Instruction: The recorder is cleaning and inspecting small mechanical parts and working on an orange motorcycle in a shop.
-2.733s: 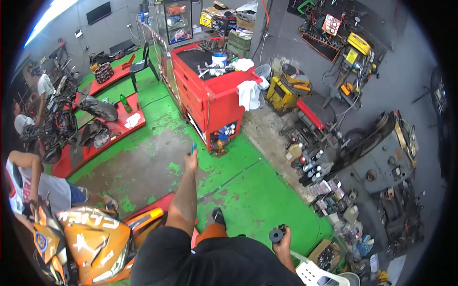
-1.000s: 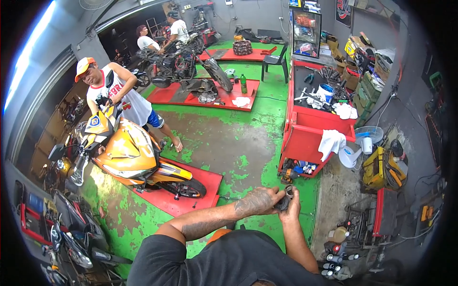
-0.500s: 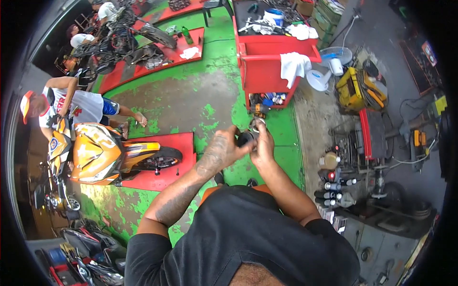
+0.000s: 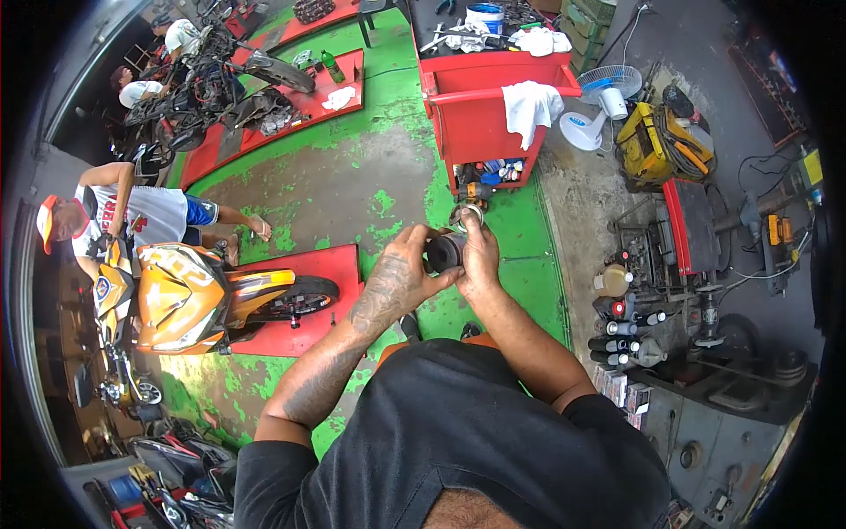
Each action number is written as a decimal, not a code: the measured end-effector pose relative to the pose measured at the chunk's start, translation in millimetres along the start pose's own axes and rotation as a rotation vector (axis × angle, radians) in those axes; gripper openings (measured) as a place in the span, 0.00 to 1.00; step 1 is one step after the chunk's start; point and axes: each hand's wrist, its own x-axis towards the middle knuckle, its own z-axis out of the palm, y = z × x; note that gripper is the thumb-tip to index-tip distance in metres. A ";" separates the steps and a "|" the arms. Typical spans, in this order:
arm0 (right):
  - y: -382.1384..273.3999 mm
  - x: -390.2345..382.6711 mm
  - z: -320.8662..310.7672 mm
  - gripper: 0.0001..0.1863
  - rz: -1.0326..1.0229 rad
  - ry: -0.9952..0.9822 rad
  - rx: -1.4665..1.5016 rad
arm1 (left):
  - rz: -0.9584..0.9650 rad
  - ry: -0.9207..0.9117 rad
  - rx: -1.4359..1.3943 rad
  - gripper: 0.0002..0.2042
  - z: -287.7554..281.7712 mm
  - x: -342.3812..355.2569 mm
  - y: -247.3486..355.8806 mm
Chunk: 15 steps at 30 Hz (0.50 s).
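Note:
In front of my torso, both hands are closed around a black, round, hollow part (image 4: 444, 254) with a dark opening facing up toward me. My left hand (image 4: 398, 275) grips its left side, thumb along the lower edge. On the opposite side my right hand (image 4: 480, 256) holds it. A shiny metal ring-shaped piece (image 4: 466, 215) shows at the fingertips of my right hand; whether it joins the black part I cannot tell. Just beyond lies an orange and black power tool (image 4: 477, 191), at the foot of the red tool cart (image 4: 480, 132).
An orange motorcycle (image 4: 181, 298) stands on a red platform (image 4: 344, 269) at left, with a person (image 4: 159, 207) beside it. Right of the cart are a fan (image 4: 610, 106) and a yellow machine (image 4: 661, 145). Several bottles (image 4: 617, 331) line the right. Other people work on motorcycles far left.
The black part has turned so its opening now shows more clearly. My left fingers have closed in around it, and the metal ring sits slightly farther away and left. The view has shifted a little.

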 end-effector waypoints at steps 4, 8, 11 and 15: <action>4.4 1.0 0.9 0.13 -0.022 0.015 -0.018 | -0.278 -0.028 -0.017 0.28 0.5 1.2 3.3; 10.7 4.8 -3.9 0.12 -0.089 0.011 0.033 | -0.637 -0.251 -0.271 0.29 -8.9 9.8 5.8; 8.0 6.4 -7.3 0.12 -0.062 0.040 0.040 | -0.108 0.011 -0.098 0.28 -0.2 -1.3 0.0; 1.3 0.9 -2.2 0.11 0.027 0.033 0.121 | 0.217 -0.158 0.186 0.35 -1.6 -4.1 -7.6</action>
